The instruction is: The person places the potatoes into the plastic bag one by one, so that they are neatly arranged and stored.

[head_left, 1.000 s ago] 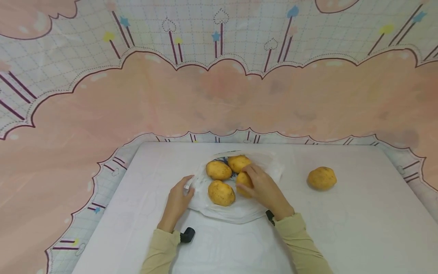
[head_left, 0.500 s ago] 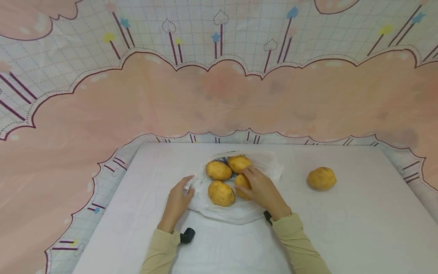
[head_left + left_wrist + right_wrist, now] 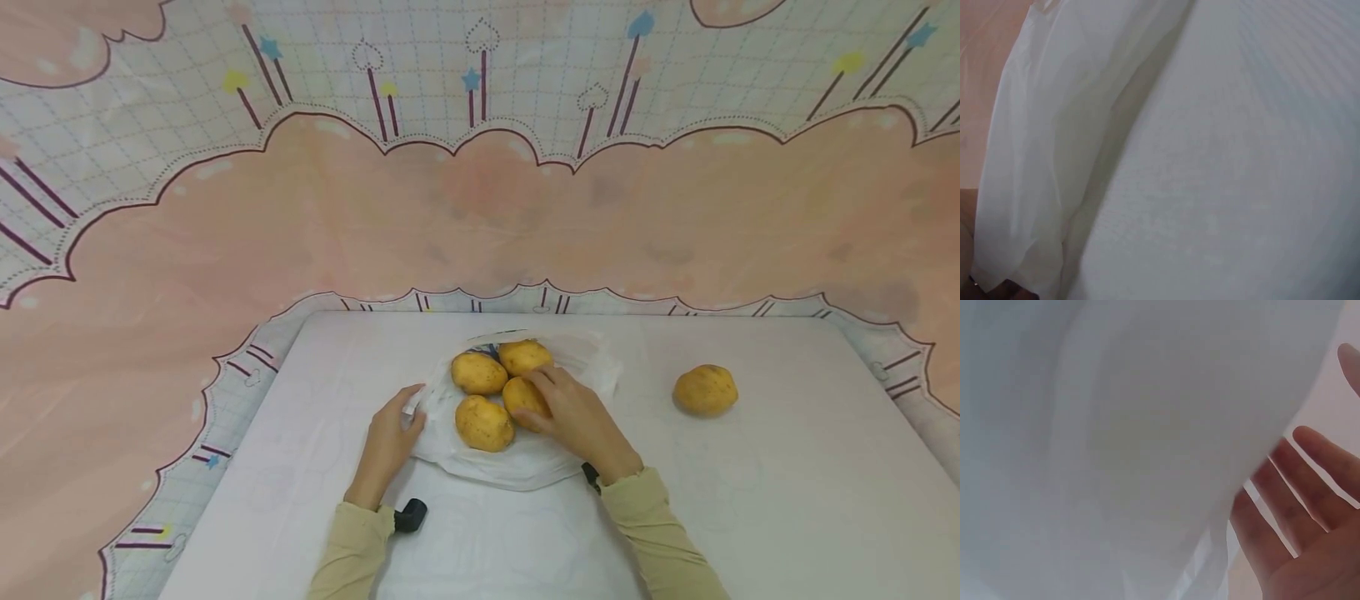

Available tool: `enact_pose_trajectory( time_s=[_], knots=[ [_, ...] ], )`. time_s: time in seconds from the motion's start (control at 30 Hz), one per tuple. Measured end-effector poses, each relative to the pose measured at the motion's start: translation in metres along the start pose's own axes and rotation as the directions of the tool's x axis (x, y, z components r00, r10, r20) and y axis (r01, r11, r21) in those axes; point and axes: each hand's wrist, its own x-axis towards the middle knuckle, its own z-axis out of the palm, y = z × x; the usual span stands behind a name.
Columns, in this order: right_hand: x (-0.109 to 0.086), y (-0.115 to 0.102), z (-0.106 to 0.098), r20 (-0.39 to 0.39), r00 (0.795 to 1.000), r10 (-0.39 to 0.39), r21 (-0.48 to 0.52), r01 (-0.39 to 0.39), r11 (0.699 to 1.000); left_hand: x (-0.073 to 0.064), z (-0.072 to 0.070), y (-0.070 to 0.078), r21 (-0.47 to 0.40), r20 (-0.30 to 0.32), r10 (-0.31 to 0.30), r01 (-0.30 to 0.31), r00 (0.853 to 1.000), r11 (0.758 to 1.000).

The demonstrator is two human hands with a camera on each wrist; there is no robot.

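Observation:
In the head view a thin white plastic bag lies with its mouth spread, several yellow potatoes inside. My left hand grips the bag's left edge between fingers and thumb; in the left wrist view the bag runs down to fingers at the lower left corner. My right hand is over the bag's right side, its fingertips and thumb at the nearest potato. In the right wrist view the right hand shows straight, spread fingers, partly behind the bag. Another potato sits in front.
A single potato lies on the white table, right of the bag. Behind the table hangs a patterned pink cloth. A black wrist camera is on the left forearm.
The potato by my right hand has shifted left, closer to the others, and sits farther out from the palm. My left hand has stayed in place.

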Motion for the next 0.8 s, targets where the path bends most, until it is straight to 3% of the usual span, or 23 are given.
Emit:
enact_pose_trajectory(
  time_s=[0.23, 0.43, 0.8],
  knots=[
    [-0.003, 0.006, -0.01, -0.039, 0.998, -0.039, -0.042, 0.037, 0.998, 0.0, 0.0, 0.0, 0.003, -0.005, 0.005, -0.005, 1.0, 1.0],
    [-0.009, 0.012, -0.018, -0.026, 0.998, -0.05, -0.095, 0.047, 0.994, -0.001, 0.0, 0.0, 0.001, -0.004, 0.005, -0.005, 1.0, 1.0],
    [-0.018, 0.018, -0.029, -0.025, 1.0, -0.015, -0.093, 0.013, 0.996, -0.001, 0.001, -0.001, -0.003, -0.006, -0.002, 0.002, 1.0, 1.0]
  ],
)
